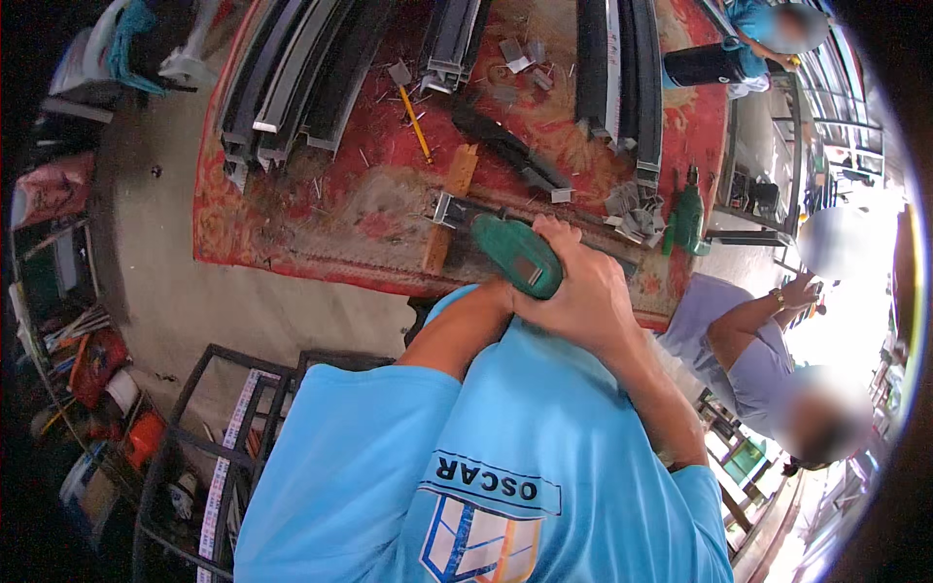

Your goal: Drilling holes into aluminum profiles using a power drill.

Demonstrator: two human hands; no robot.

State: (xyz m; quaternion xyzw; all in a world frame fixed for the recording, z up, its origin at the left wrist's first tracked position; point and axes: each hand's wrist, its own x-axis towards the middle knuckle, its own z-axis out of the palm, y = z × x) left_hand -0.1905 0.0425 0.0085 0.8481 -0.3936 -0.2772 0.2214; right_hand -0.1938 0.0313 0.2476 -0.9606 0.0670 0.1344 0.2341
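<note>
My right hand is wrapped round a green power drill, which I see from above. Its tip is out of sight under the body. Beneath the drill, a dark metal profile with a bright cut end crosses a narrow wooden block on the table. My left forearm reaches in behind the drill. The drill and my right hand hide my left hand, so its fingers do not show.
A red patterned cloth covers the table. Long dark profiles lie at the far left, more profiles at the far right. A yellow stick-like tool, metal offcuts and a second green drill lie around. Co-workers are at the right.
</note>
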